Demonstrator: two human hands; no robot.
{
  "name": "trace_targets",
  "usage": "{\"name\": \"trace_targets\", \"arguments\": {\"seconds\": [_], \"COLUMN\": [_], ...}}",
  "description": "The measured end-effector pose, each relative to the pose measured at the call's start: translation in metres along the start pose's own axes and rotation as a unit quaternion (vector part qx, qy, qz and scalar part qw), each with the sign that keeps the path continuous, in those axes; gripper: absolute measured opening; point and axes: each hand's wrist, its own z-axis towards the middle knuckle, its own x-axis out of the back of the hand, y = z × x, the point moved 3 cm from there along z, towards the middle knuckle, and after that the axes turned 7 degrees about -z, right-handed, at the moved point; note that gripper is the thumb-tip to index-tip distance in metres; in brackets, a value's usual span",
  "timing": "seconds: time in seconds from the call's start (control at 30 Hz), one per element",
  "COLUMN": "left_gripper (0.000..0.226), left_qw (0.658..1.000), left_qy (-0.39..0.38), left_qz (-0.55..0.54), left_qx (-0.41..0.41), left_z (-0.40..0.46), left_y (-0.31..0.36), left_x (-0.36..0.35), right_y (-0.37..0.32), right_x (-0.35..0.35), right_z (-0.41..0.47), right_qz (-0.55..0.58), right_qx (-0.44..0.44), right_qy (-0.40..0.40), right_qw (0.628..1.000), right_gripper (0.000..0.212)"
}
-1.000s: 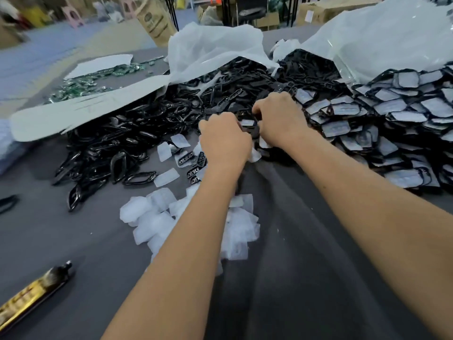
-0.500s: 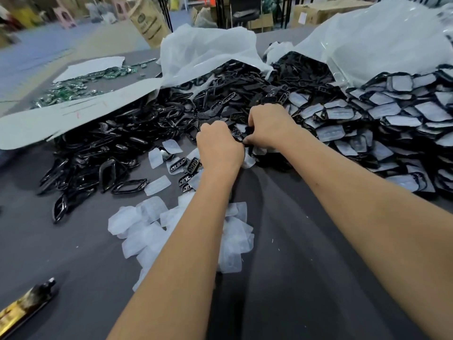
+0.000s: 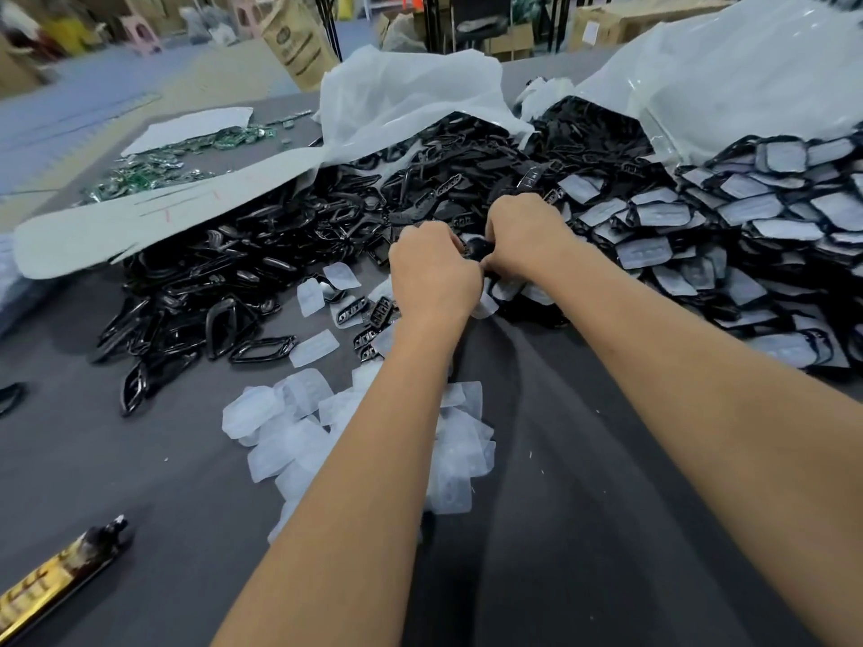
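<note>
A small black plastic part [image 3: 475, 248] sits pinched between two hands above the far middle of a grey-covered table [image 3: 583, 530]. The left hand [image 3: 432, 275] and right hand [image 3: 525, 235] meet knuckle to knuckle, fingers curled tight round the piece, with the fingertips hidden behind the backs of the hands. Peeled clear film pieces [image 3: 289, 427] lie under the left forearm. A heap of black frames [image 3: 243, 273] spreads to the left, film-covered parts [image 3: 747, 217] pile up on the right, and white plastic bags [image 3: 411, 95] lie behind.
</note>
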Motion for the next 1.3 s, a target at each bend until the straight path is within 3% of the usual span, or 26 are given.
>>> {"name": "trace_targets", "arguments": {"seconds": [0.07, 0.27, 0.4, 0.5, 0.6, 0.93, 1.1, 1.23, 1.3], "left_gripper": [0.029, 0.033, 0.031, 0.027, 0.030, 0.036, 0.031, 0.028, 0.026], "left_qw": [1.000, 1.000, 1.000, 1.000, 1.000, 0.998, 0.996, 0.997, 0.991], "left_qy": [-0.005, -0.010, -0.010, 0.003, 0.023, 0.034, 0.060, 0.010, -0.015], "left_qz": [0.003, -0.009, -0.011, -0.011, -0.009, -0.058, -0.051, 0.034, 0.083], "left_qx": [-0.006, -0.004, -0.005, -0.005, 0.004, 0.014, 0.031, 0.070, 0.104], "left_z": [0.000, -0.001, 0.000, 0.002, 0.003, -0.003, -0.002, 0.000, -0.002], "left_y": [0.002, 0.000, -0.002, -0.003, -0.007, -0.011, -0.030, -0.061, -0.080], "left_x": [-0.004, -0.007, -0.006, -0.005, -0.002, 0.023, 0.059, 0.096, 0.118], "right_y": [0.002, 0.014, 0.010, -0.003, -0.012, -0.006, -0.016, -0.057, -0.081], "right_x": [0.003, 0.010, 0.012, 0.009, 0.001, 0.005, 0.017, 0.018, 0.009], "right_z": [-0.001, -0.005, -0.011, -0.013, -0.014, -0.013, -0.017, -0.031, -0.041], "right_qz": [0.032, 0.052, 0.006, 0.009, 0.017, 0.032, 0.093, 0.210, 0.322], "right_qx": [-0.001, -0.011, -0.009, 0.048, 0.073, 0.034, -0.019, 0.050, 0.092], "right_qy": [-0.007, 0.058, 0.048, 0.027, 0.000, 0.098, 0.112, 0.072, 0.007], "right_qw": [0.999, 0.997, 0.999, 0.998, 0.997, 0.994, 0.989, 0.974, 0.942], "right_gripper": [0.009, 0.024, 0.019, 0.020, 0.009, 0.010, 0.013, 0.012, 0.007]}}
